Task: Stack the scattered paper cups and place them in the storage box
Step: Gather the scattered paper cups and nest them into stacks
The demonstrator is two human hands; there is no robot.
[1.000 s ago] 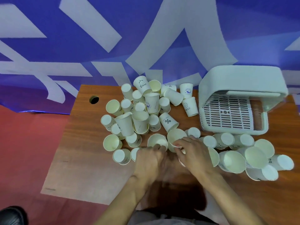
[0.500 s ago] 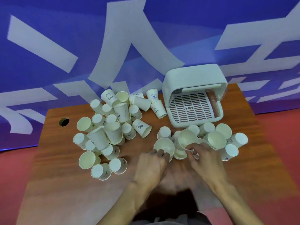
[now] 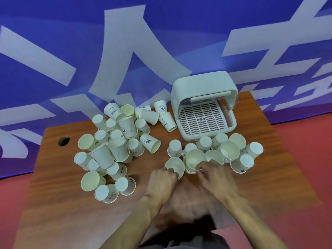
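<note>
Two hands, both mine, work above the middle of the table [image 3: 53,194], toward its near edge. Left hand [image 3: 161,182]: fingers curled round the wall of a single cup [image 3: 175,166] whose open mouth faces up at me; whether it rests on the wood I cannot tell. Right hand [image 3: 215,177]: fingertips pinching the near rim of a short stack [image 3: 195,159] of nested cups, mouth up, just beside the single cup. Small cluster [image 3: 230,151]: roughly ten paper cups between my right hand and the storage box, some mouth up, others bottom up or tipped, several touching. Storage box [image 3: 203,90]: pale, with a rounded shell and its front open toward me, a slotted tray [image 3: 203,119] showing inside; it stands at the far edge, toward the far right corner. Large heap [image 3: 116,150]: some two dozen paper cups on the left half of the table, reaching to the far edge, piled and leaning on one another. Within it, a tipped cup marked with a percent sign [image 3: 150,142] lies at the heap's right side, and a cup with a printed face [image 3: 113,111] sits at the far edge. Cable hole [image 3: 63,141]: dark, near the far left corner. Blue banner [image 3: 53,51] with white strokes: beyond the far edge. Red floor [image 3: 305,159]: off the right edge.
</note>
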